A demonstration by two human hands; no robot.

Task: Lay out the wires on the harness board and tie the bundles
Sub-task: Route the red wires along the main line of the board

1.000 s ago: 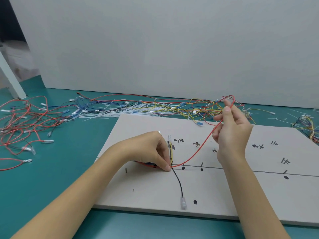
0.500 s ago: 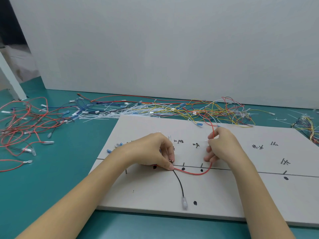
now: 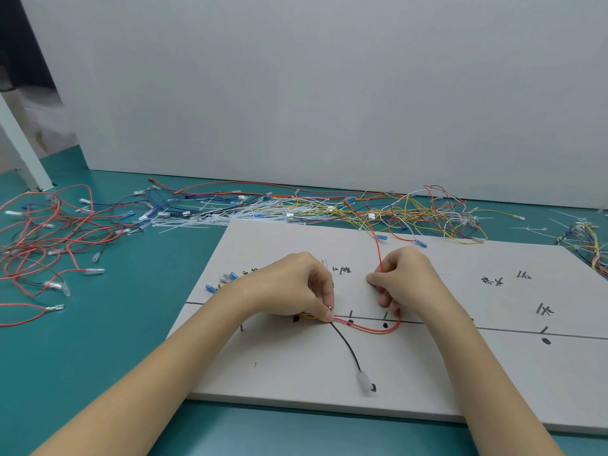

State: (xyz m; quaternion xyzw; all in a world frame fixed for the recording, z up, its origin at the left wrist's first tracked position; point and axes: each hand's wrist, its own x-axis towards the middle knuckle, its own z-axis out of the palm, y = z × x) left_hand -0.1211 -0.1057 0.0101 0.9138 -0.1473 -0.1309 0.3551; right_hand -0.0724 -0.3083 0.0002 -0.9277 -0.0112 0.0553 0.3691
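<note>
my left hand (image 3: 296,287) pinches the wire bundle down at the harness board (image 3: 427,366)'s drawn line so it can't slip, while my right hand (image 3: 403,278), fingers curled, grips the red wire (image 3: 371,330) to route it along.

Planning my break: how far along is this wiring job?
Early. Done: a black wire lies on the board. In hand: the left hand pins wires at the line while the right hand lays a red wire. Left: the wire pile and loose ties; no ties fitted.
</note>
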